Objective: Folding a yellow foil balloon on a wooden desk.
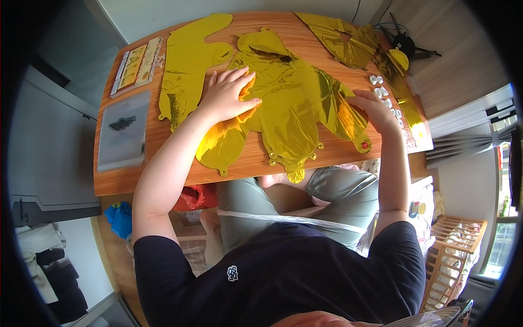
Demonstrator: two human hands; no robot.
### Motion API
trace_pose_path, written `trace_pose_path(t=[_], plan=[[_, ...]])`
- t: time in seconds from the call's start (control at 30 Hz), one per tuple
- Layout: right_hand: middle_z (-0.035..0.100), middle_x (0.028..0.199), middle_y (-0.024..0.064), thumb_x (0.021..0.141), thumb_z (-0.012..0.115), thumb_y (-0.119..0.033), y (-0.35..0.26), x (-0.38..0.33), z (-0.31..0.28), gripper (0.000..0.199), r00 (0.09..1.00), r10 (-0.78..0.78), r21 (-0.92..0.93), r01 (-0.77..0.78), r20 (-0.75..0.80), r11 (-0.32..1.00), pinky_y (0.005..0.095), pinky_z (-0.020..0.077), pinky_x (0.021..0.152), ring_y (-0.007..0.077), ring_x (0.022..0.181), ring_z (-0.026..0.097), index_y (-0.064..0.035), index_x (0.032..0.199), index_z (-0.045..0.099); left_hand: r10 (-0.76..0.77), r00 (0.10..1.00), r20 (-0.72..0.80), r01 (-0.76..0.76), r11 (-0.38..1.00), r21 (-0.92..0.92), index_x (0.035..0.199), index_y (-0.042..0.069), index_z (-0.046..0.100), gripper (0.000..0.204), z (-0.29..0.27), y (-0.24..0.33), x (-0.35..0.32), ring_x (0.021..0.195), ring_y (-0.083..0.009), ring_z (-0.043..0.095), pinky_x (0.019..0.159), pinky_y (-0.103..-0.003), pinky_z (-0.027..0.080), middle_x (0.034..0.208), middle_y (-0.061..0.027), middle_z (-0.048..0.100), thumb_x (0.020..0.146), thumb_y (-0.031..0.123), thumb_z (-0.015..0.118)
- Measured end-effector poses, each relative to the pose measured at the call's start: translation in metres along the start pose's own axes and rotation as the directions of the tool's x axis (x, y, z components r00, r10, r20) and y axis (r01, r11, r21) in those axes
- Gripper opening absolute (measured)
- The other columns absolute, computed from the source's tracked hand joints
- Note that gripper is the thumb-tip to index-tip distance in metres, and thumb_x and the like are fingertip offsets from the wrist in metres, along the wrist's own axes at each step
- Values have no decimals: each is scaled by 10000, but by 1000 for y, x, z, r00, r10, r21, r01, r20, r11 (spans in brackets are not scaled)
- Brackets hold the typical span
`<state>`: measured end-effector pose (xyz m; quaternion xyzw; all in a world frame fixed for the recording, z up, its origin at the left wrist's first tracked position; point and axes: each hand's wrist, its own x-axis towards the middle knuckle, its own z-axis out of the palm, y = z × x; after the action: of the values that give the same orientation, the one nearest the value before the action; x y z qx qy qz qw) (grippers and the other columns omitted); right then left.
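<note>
A large flat gold foil balloon (pixel 286 103), uninflated and creased, lies spread on the wooden table in front of me. My left hand (pixel 230 95) rests on its left part with fingers spread, pressing the foil. At the right lobe of the same balloon, my right hand (pixel 376 111) pinches the foil's edge between thumb and fingers. Small round tabs line the balloon's lower edge, nearest my lap. Left of it lies another flat gold foil balloon (pixel 188 65); more gold foil (pixel 348 46) is spread at the far right.
Small white pieces (pixel 381 91) sit in rows by the right edge. On the left are a clear plastic sleeve (pixel 124 131) with dark strips and a flat package (pixel 136 66). A black stand with cables (pixel 404 42) stands at the far right corner. A wooden rack (pixel 455 245) is beyond the table.
</note>
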<state>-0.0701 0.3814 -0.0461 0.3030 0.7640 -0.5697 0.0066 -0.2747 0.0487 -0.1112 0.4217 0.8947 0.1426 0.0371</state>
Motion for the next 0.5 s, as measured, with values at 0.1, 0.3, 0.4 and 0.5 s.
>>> trace_pose_path(t=[0.1, 0.3, 0.4, 0.5], plan=[[689, 1217, 147, 964, 692, -173, -4, 2, 1, 527, 994, -30, 120, 17, 107, 993, 286, 520, 991, 189, 1120, 669, 100, 1390, 543, 30, 999, -35, -30, 1000, -7, 1576, 178, 421, 859, 3, -1, 1, 1551, -279, 246, 1271, -589, 78, 1673, -45, 322, 886, 643, 636], [709, 1210, 102, 991, 634, -135, -25, -12, 36, 454, 884, -259, 70, 252, 388, 965, 251, 512, 950, 142, 1090, 661, 44, 1404, 575, 29, 999, -42, -28, 999, 28, 1570, 169, 437, 837, -3, 7, 1, 1539, -284, 272, 1272, -533, 120, 1664, -47, 344, 889, 595, 672], [618, 1386, 122, 1013, 613, -155, -27, -10, 69, 540, 858, -267, -100, 342, 439, 934, 270, 489, 987, 135, 1119, 635, 11, 1508, 475, 16, 999, -34, -15, 999, 38, 1570, 167, 435, 845, -4, 5, -1, 1538, -285, 276, 1273, -526, 122, 1662, -49, 347, 882, 593, 677], [476, 1556, 145, 1054, 577, -249, -15, 7, 77, 591, 784, -372, -313, 562, 497, 766, 318, 439, 1078, 185, 1306, 548, -23, 1569, 395, 31, 999, -32, -31, 999, -11, 1566, 158, 436, 878, -3, 4, 1, 1547, -288, 258, 1268, -574, 108, 1668, -66, 335, 859, 628, 661]])
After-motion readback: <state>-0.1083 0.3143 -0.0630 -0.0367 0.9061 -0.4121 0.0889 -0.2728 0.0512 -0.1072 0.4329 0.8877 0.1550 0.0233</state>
